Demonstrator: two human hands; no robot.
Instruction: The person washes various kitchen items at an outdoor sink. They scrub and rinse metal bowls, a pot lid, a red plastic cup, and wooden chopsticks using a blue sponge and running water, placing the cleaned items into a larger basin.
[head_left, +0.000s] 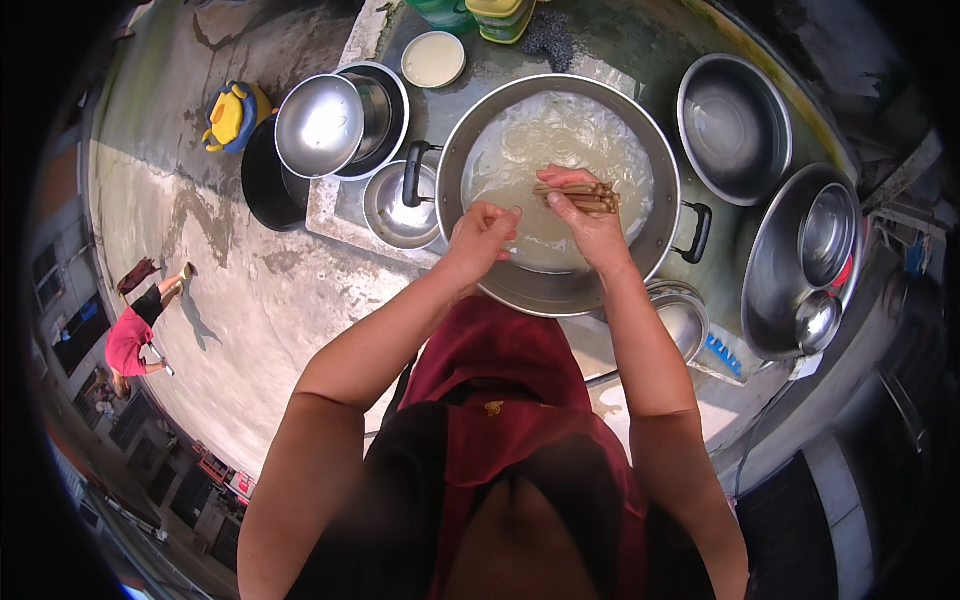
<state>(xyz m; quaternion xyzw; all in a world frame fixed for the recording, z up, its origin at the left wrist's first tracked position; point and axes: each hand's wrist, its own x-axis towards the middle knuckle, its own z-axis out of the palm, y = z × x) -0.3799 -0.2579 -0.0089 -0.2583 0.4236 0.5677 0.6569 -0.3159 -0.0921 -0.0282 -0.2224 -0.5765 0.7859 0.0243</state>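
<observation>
A large metal pot (480, 281) with two black side handles stands in front of me, with cloudy water (540, 244) in it. Above the water, my right hand (581, 214) is closed round a bundle of thin brown sticks (592, 196), probably chopsticks. My left hand (487, 232) is over the pot's left rim, its fingers curled together near the thumb; whether something small is between them cannot be told. The two hands are apart.
Metal basins (735, 124) stand at the right, a larger one (772, 277) holding smaller bowls. Stacked pots (319, 124) and a metal bowl (401, 217) sit left. Plastic containers (501, 19) and a dark scrubber (549, 41) lie beyond. A person (129, 341) walks at far left.
</observation>
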